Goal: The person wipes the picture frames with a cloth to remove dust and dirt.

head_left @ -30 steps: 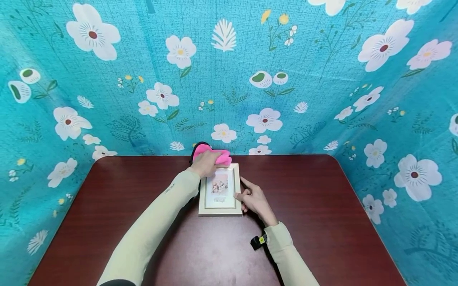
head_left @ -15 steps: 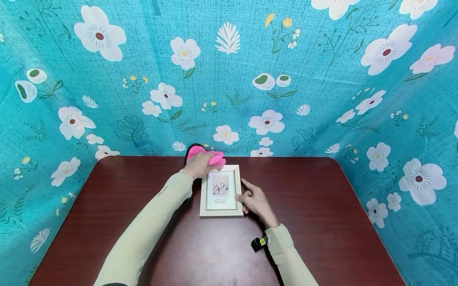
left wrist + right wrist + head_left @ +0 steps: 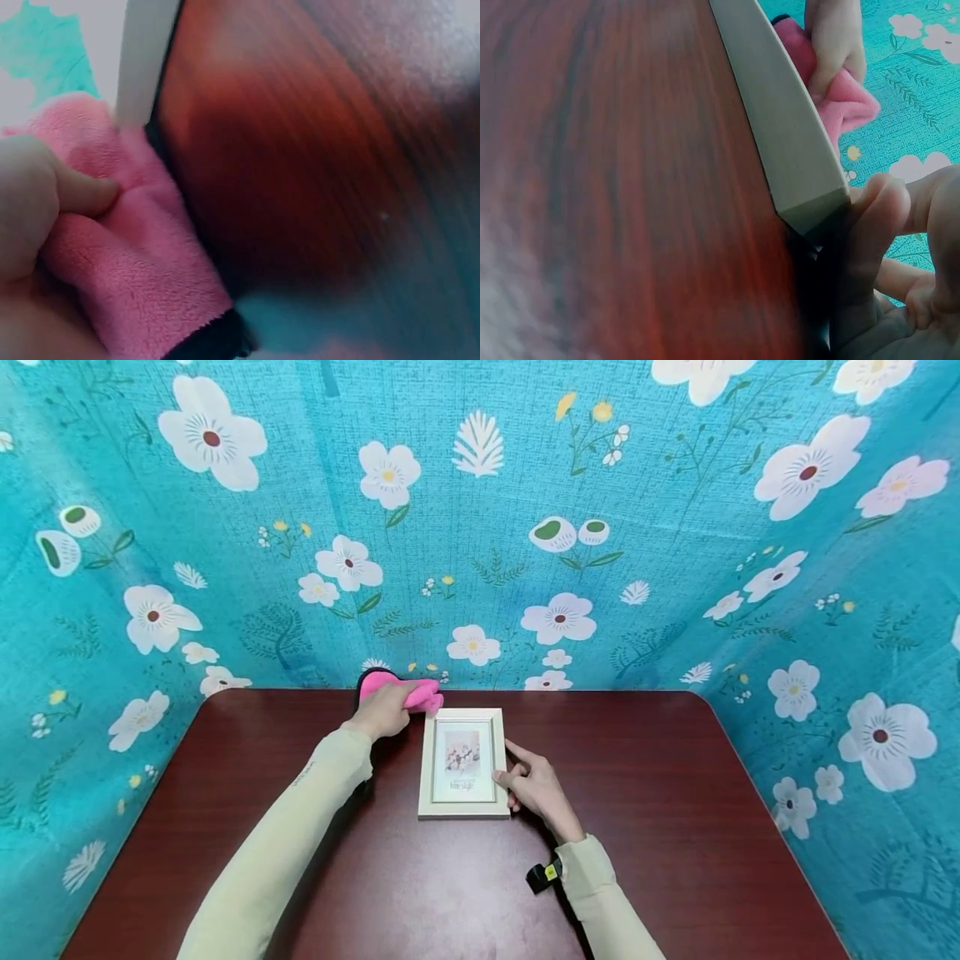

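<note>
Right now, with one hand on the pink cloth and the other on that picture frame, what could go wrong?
Two things, perhaps. The pink cloth bunched in the left hand lies at the frame's upper left corner, so it could catch there and tug the picture frame askew. And the right hand holds the frame only by its right side, so a hard push from the cloth might turn it.

Dark red-brown table (image 3: 637, 777); flowered turquoise cloth (image 3: 480, 543) behind.

Cloth-screened workspace, floral drapes (image 3: 457, 560), dark table (image 3: 637, 777)
</note>
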`<action>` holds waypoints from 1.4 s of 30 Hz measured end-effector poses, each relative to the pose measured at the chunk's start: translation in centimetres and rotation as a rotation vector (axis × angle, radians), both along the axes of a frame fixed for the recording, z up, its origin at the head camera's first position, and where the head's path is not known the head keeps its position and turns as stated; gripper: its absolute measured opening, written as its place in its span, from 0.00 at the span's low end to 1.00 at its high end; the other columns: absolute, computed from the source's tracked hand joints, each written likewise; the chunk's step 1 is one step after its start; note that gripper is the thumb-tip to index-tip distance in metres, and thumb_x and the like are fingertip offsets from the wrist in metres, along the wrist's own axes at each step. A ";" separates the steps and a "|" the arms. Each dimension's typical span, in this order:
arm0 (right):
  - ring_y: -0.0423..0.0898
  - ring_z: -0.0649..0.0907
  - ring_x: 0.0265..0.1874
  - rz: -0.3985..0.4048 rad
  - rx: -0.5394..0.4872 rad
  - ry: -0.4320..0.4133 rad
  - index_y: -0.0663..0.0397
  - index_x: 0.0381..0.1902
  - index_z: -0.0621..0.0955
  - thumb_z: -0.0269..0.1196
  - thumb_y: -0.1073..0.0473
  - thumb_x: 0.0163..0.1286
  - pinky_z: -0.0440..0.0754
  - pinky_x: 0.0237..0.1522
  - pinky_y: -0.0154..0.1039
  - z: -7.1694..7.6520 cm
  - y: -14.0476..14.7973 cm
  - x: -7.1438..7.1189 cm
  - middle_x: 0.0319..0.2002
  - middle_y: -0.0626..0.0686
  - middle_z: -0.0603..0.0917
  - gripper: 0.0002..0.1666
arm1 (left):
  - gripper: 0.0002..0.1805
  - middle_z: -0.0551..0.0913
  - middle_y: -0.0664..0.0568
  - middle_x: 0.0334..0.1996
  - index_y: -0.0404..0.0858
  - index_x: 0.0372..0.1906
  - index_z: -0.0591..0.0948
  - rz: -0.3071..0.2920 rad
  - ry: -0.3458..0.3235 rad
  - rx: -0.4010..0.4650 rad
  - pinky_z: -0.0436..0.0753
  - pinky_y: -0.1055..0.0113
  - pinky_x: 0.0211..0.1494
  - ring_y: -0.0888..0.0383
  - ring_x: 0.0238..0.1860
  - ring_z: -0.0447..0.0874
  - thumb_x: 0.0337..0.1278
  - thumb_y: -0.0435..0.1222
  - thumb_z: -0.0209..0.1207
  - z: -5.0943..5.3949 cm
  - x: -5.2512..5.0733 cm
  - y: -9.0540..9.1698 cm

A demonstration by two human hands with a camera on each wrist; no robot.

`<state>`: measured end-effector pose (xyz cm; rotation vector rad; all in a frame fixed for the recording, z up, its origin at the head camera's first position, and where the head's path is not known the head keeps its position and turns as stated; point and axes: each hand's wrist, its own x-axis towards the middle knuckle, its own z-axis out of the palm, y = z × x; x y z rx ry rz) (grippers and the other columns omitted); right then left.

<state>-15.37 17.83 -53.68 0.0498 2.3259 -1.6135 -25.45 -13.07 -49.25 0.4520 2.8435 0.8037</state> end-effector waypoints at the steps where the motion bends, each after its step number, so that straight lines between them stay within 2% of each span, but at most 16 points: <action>1: 0.44 0.79 0.12 0.002 0.001 0.000 0.37 0.82 0.69 0.71 0.57 0.73 0.82 0.21 0.42 0.0 0.0 0.0 0.20 0.50 0.79 0.43 | 0.38 0.80 0.43 0.72 0.45 0.79 0.73 0.013 -0.018 0.026 0.81 0.48 0.69 0.44 0.70 0.79 0.64 0.21 0.53 0.1 0.1 -0.3; 3: 0.44 0.79 0.13 0.008 -0.004 0.003 0.38 0.82 0.68 0.70 0.57 0.74 0.83 0.21 0.42 0.0 0.1 0.0 0.20 0.50 0.79 0.43 | 0.33 0.81 0.42 0.71 0.41 0.77 0.75 0.052 -0.043 0.080 0.79 0.46 0.72 0.43 0.71 0.78 0.68 0.23 0.55 0.5 0.4 -1.0; 5: 0.44 0.80 0.13 0.013 -0.005 0.010 0.38 0.82 0.68 0.70 0.56 0.74 0.83 0.21 0.42 -0.1 0.2 0.0 0.20 0.50 0.79 0.42 | 0.25 0.85 0.40 0.64 0.37 0.70 0.79 0.100 -0.027 0.124 0.81 0.46 0.67 0.41 0.64 0.82 0.71 0.26 0.55 0.8 0.6 -1.4; 7: 0.45 0.80 0.13 0.014 -0.008 0.022 0.41 0.82 0.69 0.70 0.57 0.74 0.83 0.21 0.42 0.0 0.4 0.0 0.20 0.51 0.80 0.42 | 0.16 0.87 0.40 0.53 0.37 0.60 0.82 0.151 0.026 0.153 0.84 0.48 0.57 0.43 0.52 0.84 0.73 0.29 0.56 1.2 0.9 -1.5; 9: 0.45 0.80 0.14 0.010 -0.002 0.033 0.44 0.81 0.70 0.69 0.58 0.74 0.83 0.21 0.42 0.1 0.6 0.0 0.21 0.52 0.81 0.40 | 0.09 0.85 0.42 0.42 0.37 0.51 0.81 0.189 0.095 0.170 0.83 0.51 0.46 0.45 0.40 0.82 0.72 0.30 0.55 1.5 1.0 -1.1; 11: 0.45 0.81 0.15 0.009 0.039 0.069 0.48 0.79 0.72 0.69 0.58 0.74 0.82 0.22 0.40 0.3 0.7 0.0 0.23 0.51 0.82 0.38 | 0.05 0.83 0.43 0.36 0.39 0.46 0.79 0.219 0.150 0.196 0.82 0.54 0.38 0.47 0.32 0.81 0.71 0.32 0.55 1.8 1.1 -0.5; 14: 0.43 0.81 0.20 0.015 0.146 0.166 0.55 0.75 0.77 0.70 0.60 0.72 0.80 0.27 0.38 0.7 0.7 0.0 0.28 0.50 0.83 0.34 | 0.06 0.83 0.44 0.34 0.40 0.47 0.79 0.256 0.219 0.238 0.82 0.54 0.35 0.48 0.31 0.82 0.71 0.32 0.55 2.2 1.3 0.7; 17: 0.42 0.80 0.25 0.010 0.230 0.247 0.59 0.70 0.81 0.70 0.60 0.70 0.79 0.33 0.37 0.9 0.5 0.0 0.33 0.50 0.84 0.31 | 0.10 0.85 0.43 0.36 0.39 0.52 0.81 0.293 0.289 0.260 0.83 0.50 0.39 0.46 0.36 0.84 0.70 0.33 0.56 2.5 1.4 2.1; 20: 0.42 0.80 0.28 -0.003 0.238 0.253 0.59 0.69 0.81 0.70 0.61 0.70 0.79 0.36 0.37 1.0 0.2 -0.1 0.35 0.51 0.84 0.30 | 0.11 0.88 0.43 0.36 0.38 0.52 0.83 0.327 0.345 0.272 0.83 0.48 0.38 0.45 0.36 0.86 0.70 0.34 0.57 2.9 1.4 3.4; 24: 0.42 0.80 0.28 -0.012 0.231 0.240 0.59 0.69 0.82 0.70 0.62 0.70 0.79 0.35 0.37 0.8 -0.2 -0.1 0.35 0.50 0.84 0.30 | 0.05 0.85 0.45 0.28 0.39 0.40 0.82 0.378 0.411 0.264 0.80 0.50 0.31 0.46 0.30 0.85 0.68 0.35 0.57 3.4 1.0 5.0; 27: 0.41 0.80 0.27 -0.010 0.231 0.241 0.58 0.69 0.82 0.70 0.61 0.70 0.78 0.34 0.37 0.6 -0.3 -0.2 0.35 0.50 0.84 0.30 | 0.04 0.82 0.47 0.24 0.40 0.35 0.80 0.402 0.454 0.254 0.77 0.53 0.28 0.48 0.26 0.81 0.68 0.34 0.58 3.4 0.6 6.1; 30: 0.40 0.80 0.26 -0.014 0.233 0.246 0.58 0.69 0.82 0.70 0.61 0.69 0.78 0.32 0.36 0.4 -0.4 -0.3 0.34 0.50 0.84 0.30 | 0.03 0.80 0.48 0.22 0.39 0.37 0.82 0.388 0.468 0.239 0.76 0.55 0.26 0.50 0.24 0.77 0.66 0.33 0.59 3.2 0.2 7.4; 33: 0.40 0.79 0.25 -0.021 0.225 0.253 0.58 0.68 0.83 0.71 0.62 0.68 0.78 0.31 0.34 0.3 -0.3 -0.4 0.33 0.50 0.84 0.30 | 0.05 0.79 0.50 0.23 0.38 0.41 0.84 0.336 0.451 0.180 0.76 0.57 0.27 0.52 0.24 0.76 0.63 0.32 0.61 2.8 0.2 8.9; 36: 0.39 0.80 0.25 -0.023 0.212 0.254 0.59 0.68 0.83 0.72 0.62 0.67 0.80 0.30 0.33 0.2 -0.2 -0.4 0.32 0.50 0.84 0.31 | 0.11 0.81 0.50 0.25 0.38 0.49 0.86 0.236 0.389 0.092 0.77 0.60 0.27 0.55 0.23 0.75 0.62 0.31 0.64 2.0 0.5 10.6; 40: 0.38 0.80 0.24 -0.030 0.193 0.247 0.59 0.67 0.84 0.72 0.63 0.66 0.80 0.29 0.33 0.0 -0.1 -0.3 0.31 0.50 0.84 0.30 | 0.10 0.86 0.50 0.30 0.40 0.49 0.85 0.064 0.327 -0.025 0.82 0.60 0.32 0.56 0.28 0.82 0.65 0.33 0.68 0.5 1.1 12.3; 42: 0.38 0.80 0.24 -0.027 0.190 0.249 0.60 0.67 0.84 0.72 0.63 0.66 0.80 0.29 0.32 -0.1 -0.1 -0.3 0.31 0.50 0.85 0.30 | 0.07 0.87 0.50 0.32 0.42 0.45 0.85 0.004 0.321 -0.085 0.85 0.58 0.33 0.54 0.33 0.86 0.65 0.34 0.69 0.0 1.4 12.8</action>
